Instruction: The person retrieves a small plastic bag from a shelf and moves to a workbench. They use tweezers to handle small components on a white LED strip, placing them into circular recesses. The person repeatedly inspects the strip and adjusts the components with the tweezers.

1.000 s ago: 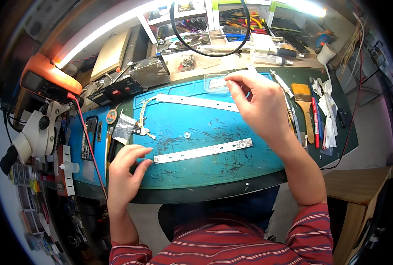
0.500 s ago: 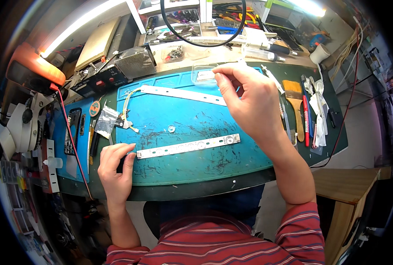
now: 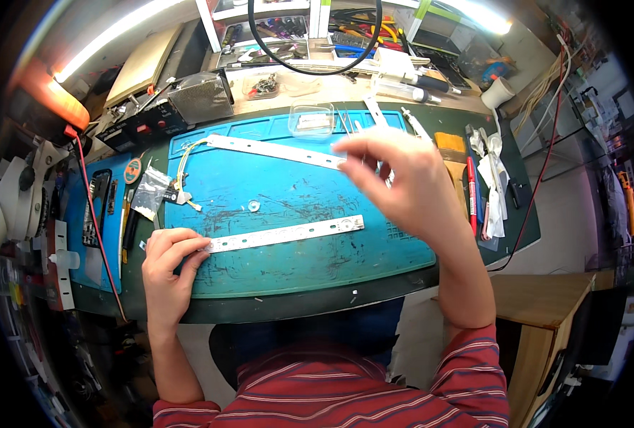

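A white LED strip (image 3: 285,234) with round clear lenses lies slantwise on the blue work mat (image 3: 253,274). My left hand (image 3: 171,267) pinches its left end between thumb and fingers. Over the right end of a second white strip (image 3: 274,150), my right hand (image 3: 402,175) hangs in the air. Its thumb and forefinger are drawn close in a pinch; whatever may be between them is too small to make out. One loose round lens (image 3: 253,206) sits between the strips. Beyond the right hand stands a small clear plastic box (image 3: 312,120) with something pale inside.
Thin wires (image 3: 183,167) run from the far strip's left end to a small plastic bag (image 3: 151,192). On the right lie a brush (image 3: 451,146), a red pen (image 3: 472,196) and crumpled white tissue (image 3: 493,185). A black ring (image 3: 317,71) arches over the far edge.
My right hand has moved from the clear box down toward the far strip's right end. My left hand has closed on the near strip's left end. The whole view has shifted slightly.
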Available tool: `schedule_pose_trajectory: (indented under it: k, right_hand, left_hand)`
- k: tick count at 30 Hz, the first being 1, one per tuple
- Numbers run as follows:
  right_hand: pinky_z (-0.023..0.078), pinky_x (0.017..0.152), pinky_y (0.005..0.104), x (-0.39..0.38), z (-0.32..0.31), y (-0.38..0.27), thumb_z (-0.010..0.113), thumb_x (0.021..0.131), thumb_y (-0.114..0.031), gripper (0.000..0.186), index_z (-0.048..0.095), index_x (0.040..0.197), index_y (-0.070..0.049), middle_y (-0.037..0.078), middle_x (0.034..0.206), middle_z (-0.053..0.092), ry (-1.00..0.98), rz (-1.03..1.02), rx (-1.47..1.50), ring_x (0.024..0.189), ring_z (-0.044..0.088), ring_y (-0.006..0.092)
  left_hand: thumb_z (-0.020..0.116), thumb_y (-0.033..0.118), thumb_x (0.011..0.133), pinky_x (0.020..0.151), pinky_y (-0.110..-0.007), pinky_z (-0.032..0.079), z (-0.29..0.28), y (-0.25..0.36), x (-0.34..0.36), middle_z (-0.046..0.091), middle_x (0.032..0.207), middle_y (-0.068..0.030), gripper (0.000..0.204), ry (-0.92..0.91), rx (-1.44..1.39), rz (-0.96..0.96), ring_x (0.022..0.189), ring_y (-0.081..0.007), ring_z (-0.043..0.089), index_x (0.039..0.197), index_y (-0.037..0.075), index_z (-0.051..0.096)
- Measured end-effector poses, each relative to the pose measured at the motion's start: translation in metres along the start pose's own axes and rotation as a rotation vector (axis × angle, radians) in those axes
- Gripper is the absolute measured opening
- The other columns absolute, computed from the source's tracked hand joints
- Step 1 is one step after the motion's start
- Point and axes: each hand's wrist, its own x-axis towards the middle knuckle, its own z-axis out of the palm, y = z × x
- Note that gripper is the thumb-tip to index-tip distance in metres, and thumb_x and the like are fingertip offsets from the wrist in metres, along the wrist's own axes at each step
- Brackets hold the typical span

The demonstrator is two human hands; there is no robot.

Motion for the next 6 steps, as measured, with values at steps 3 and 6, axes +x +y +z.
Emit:
schedule_pose_trajectory:
  k: [3,6]
  right_hand:
    - [0.057,0.077,0.0375,-0.028,-0.019,0.0,0.078,0.088,-0.018,0.015,0.073,0.1,-0.01,0.005,0.096,0.071,-0.247,-0.089,-0.095,0.091,0.07,0.0245]
    - [0.055,0.088,0.0378,-0.049,-0.023,0.0,0.084,0.083,-0.015,0.025,0.074,0.105,-0.009,0.007,0.106,0.07,-0.384,-0.034,-0.15,0.102,0.068,0.0271]
  left_hand:
    - [0.079,-0.002,0.078,0.083,-0.037,0.049,0.004,0.001,0.001,0.071,0.096,-0.0075,0.021,0.016,-0.02,0.0,0.092,-0.0261,0.064,0.098,0.004,0.076]
    - [0.079,-0.002,0.079,0.084,-0.037,0.05,0.003,0.001,0.0,0.071,0.097,-0.0081,0.022,0.018,-0.041,-0.017,0.093,-0.0266,0.064,0.1,0.003,0.076]
